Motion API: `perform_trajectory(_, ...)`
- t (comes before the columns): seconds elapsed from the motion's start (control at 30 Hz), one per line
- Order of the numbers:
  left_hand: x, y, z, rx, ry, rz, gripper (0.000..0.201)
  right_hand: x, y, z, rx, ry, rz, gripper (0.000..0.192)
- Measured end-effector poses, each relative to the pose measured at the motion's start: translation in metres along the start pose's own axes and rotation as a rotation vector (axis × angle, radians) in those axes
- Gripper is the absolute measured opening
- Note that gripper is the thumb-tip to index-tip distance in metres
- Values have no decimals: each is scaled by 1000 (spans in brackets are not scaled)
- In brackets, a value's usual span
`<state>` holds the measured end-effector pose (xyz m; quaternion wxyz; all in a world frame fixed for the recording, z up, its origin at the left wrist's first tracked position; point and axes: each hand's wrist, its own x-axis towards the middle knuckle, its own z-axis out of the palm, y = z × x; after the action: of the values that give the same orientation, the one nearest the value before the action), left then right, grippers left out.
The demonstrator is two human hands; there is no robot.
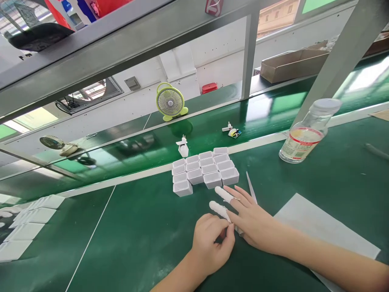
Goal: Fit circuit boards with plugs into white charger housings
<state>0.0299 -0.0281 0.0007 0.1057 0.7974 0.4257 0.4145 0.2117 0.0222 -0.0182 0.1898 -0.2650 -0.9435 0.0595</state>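
Observation:
My right hand (252,221) is stretched out palm down over the green table, fingers apart. White finger cots (223,194) cover two of its fingers. With thumb and forefinger closed together, my left hand (212,241) pinches the lower edge of the nearer finger cot (219,209). Something whitish shows by the right thumb, partly hidden. Just beyond the fingertips stand several small white open-topped plastic boxes (208,164) in close rows. A thin, pointed white object (251,187) lies beside my right hand, its near end hidden behind the fingers.
A white sheet (319,223) lies under my right forearm. At the right stands a clear bottle (304,134). The green belt (146,150) beyond carries a white plug adapter (182,148), a small circuit board (234,133) and a green fan (170,102). White panels (27,227) lie far left.

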Motion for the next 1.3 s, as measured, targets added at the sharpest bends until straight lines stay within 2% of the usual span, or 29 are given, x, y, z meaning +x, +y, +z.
perform_trajectory(0.1,-1,1,1,-18,5,-4,16,0,-3,-2,165,-51,53,92)
perform_trajectory(0.23,0,4,-2,-19,43,38,18,-1,-7,-2,345,-99,67,94)
perform_trajectory(0.3,1,6,-6,-12,71,78,19,-1,-6,-1,303,-89,49,92)
perform_trajectory(0.4,2,8,-11,5,94,97,20,0,-2,2,119,-15,-10,82)
perform_trajectory(0.57,2,8,-13,-38,31,99,18,0,5,-2,-96,115,-80,65)
perform_trajectory(0.67,5,7,-13,-44,77,11,15,0,6,-6,-147,147,-127,49)
perform_trajectory(0.73,8,5,-13,-10,133,-87,11,0,5,-8,-167,162,-158,35)
perform_trajectory(0.8,11,3,-13,27,136,-187,7,0,4,-8,-191,165,-181,27)
perform_trajectory(0.93,12,-1,-11,109,40,-337,9,1,3,-5,-206,152,-205,30)
perform_trajectory(1.07,11,-2,-9,106,-50,-398,15,1,2,-3,-170,132,-239,32)
perform_trajectory(1.3,13,-3,-10,80,-71,-480,15,-1,0,-5,-161,118,-262,21)
